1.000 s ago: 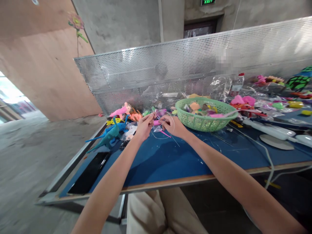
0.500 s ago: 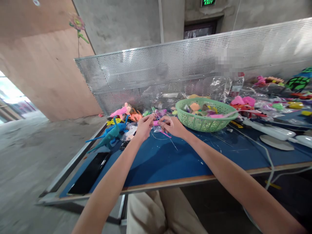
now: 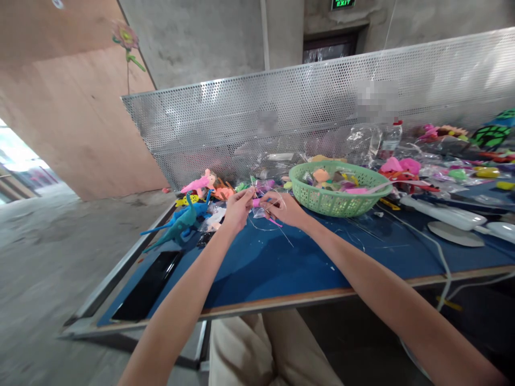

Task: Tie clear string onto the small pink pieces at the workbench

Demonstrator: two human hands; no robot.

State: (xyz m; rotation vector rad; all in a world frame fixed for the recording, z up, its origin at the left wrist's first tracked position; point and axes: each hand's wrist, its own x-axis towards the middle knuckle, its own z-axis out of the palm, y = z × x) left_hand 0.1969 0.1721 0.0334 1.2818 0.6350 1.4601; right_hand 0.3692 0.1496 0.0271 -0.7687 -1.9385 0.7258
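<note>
Fingers closed at both ends on my feed: left hand (image 3: 238, 210) and right hand (image 3: 284, 208) are both pinched on a clear strand (image 3: 287, 237), though which turn each one has is too small to tell. Pink piece (image 3: 256, 202) sits right between the fingertips, held up off the table (image 3: 257, 262), partly covered; can't tell whether it's pinched too or just hanging on the strand. Delta over the last second is small: my right fingertips are closer to the left ones, and less of the pink piece shows between them. Strand's loose tail points a bit lower, running out below the right hand; a loop of it curves over the back of that hand. I read that as close two-handed work at one spot, with the slack loop the likeliest thing to snag. Surroundings unchanged: green basket (image 3: 340, 206) just right of the right hand, loaded with small coloured parts; teal dinosaur (image 3: 179, 228) left of the left hand, black slab (image 3: 147, 287) nearer the table's left front corner, red-capped bottle (image 3: 391, 142) behind the basket, perforated panel (image 3: 241, 115) along the back.
</note>
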